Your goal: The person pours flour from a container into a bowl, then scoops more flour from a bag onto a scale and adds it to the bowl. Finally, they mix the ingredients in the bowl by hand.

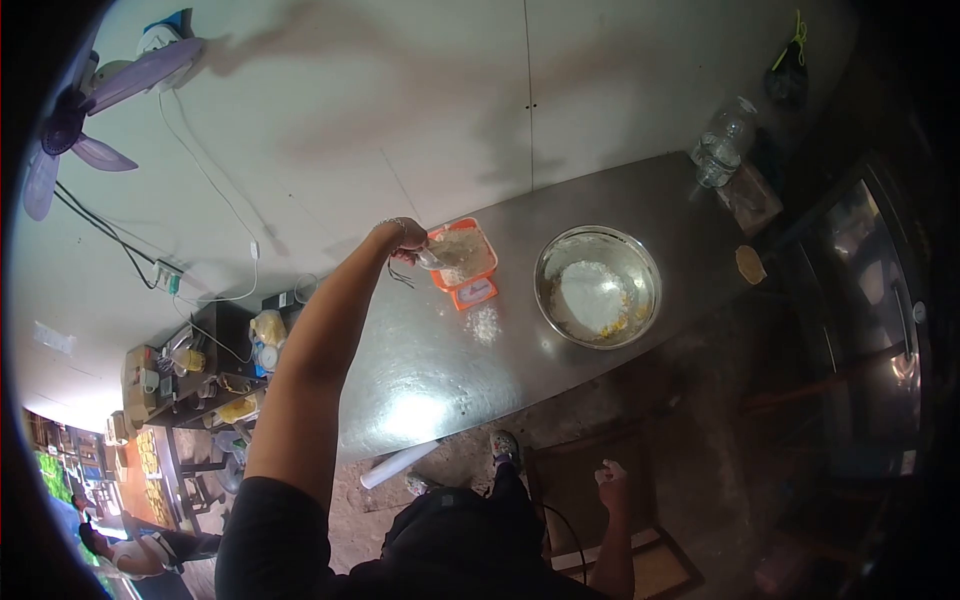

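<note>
My left hand (pixel 408 236) reaches far across the steel table (pixel 520 215), its fingers closed on a scoop (pixel 431 259). The scoop dips into flour (pixel 462 250) inside an orange tub (pixel 490 248). That tub sits on a small orange kitchen scale (pixel 474 292). To the right stands a wide steel bowl (pixel 652 290) holding white powder and some yellow bits. Below the table edge my right hand (pixel 610 474) hangs away from everything, its floury fingers curled and nothing visible in them.
Spilled flour (pixel 484 324) lies in front of the scale. Large clear bottles (pixel 722 145) stand at the far right end, near a flat tan piece (pixel 750 265). A purple fan (pixel 75 120) hangs at upper left. Another person (pixel 140 552) is at far lower left.
</note>
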A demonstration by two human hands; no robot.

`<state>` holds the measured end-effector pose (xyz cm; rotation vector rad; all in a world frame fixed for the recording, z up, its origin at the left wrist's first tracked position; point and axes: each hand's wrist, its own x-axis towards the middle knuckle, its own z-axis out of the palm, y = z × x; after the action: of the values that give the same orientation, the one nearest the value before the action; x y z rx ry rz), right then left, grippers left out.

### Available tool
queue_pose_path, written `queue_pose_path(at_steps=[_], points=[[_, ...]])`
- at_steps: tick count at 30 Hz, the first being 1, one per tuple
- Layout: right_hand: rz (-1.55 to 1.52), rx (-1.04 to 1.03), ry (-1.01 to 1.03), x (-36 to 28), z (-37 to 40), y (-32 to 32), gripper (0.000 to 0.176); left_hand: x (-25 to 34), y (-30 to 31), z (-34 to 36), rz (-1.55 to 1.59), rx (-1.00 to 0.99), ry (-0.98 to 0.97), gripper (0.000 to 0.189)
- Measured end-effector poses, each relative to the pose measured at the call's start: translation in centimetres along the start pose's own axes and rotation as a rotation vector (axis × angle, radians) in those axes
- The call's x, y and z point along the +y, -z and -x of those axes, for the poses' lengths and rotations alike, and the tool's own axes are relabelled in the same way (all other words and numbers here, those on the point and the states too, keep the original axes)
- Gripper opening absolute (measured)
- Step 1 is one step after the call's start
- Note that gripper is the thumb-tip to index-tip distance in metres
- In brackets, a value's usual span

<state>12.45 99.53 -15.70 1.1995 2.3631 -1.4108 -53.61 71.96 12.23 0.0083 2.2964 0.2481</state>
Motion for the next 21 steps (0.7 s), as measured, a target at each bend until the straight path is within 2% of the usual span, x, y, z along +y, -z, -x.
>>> queue_pose_path(at_steps=[11, 21], points=[[-0.047, -0.027, 0.053, -3.1, -1.8, -1.4, 0.043, 0.2, 1.4, 6.8, -0.021, 0.083, 0.006, 0.021], [-0.081, -0.003, 0.074, -0.5, -2.5, -1.8, 0.042, 0.0, 0.6, 3.9, -0.025, 0.079, 0.007, 0.021]])
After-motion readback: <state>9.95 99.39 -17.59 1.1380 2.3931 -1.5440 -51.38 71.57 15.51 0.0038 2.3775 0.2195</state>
